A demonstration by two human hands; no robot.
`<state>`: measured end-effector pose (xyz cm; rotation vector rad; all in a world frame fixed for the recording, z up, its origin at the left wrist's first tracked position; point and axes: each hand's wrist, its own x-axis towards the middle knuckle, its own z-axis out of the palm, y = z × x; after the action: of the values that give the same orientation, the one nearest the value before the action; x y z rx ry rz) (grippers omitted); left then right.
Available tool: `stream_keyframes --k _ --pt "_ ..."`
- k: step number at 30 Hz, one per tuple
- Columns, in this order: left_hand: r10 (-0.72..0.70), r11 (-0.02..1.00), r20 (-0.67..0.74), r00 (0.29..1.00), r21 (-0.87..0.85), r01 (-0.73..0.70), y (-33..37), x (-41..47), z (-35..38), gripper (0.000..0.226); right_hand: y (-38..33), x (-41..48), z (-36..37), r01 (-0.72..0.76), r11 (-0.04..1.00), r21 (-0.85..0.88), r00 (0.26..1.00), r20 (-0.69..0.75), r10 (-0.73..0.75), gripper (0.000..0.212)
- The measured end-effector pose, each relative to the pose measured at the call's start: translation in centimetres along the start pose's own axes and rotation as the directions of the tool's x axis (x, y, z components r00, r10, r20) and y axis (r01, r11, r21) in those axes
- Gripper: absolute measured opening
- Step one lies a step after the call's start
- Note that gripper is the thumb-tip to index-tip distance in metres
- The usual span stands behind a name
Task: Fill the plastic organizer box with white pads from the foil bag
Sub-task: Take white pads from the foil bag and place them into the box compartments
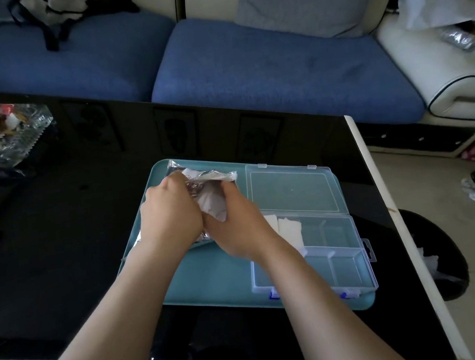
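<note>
head view: one camera is looking down over both forearms.
left hand (170, 210): is curling its fingers round the foil bag (214, 178) and gripping the crumpled silver near its open end.
right hand (238, 228): is closing thumb and fingers on a white pad (214, 207) that is sticking out of the bag. The pad is hiding the fingertips.
foil bag: is being held between the two hands, over the far left part of the tray (208, 287). Whether it is touching the tray, I cannot tell.
organizer box (343, 268): is sitting open on the right side of the tray, just beside the right wrist. Its clear lid (289, 190) is lying flat behind it.
white pads (290, 228): are lying in a far-row compartment of the box, partly hidden by the right forearm.
table (55, 236): black and glossy, is carrying the teal tray.
</note>
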<state>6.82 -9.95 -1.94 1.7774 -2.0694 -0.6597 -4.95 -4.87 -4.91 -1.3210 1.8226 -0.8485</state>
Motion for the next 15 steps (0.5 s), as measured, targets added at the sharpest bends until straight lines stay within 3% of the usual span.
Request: stream_keyframes --k 3,15 --pt "-0.013 1.0 -0.011 1.0 -0.026 0.013 0.0 0.1 -0.1 0.027 0.1 0.7 1.2 0.007 0.998 0.07 0.998 -0.063 -0.002 0.05" --pt "-0.013 0.996 -0.081 0.997 -0.089 0.005 0.0 0.2 0.0 0.012 0.9 2.0 2.5 -0.046 0.999 -0.005 0.974 -0.223 0.044 0.014"
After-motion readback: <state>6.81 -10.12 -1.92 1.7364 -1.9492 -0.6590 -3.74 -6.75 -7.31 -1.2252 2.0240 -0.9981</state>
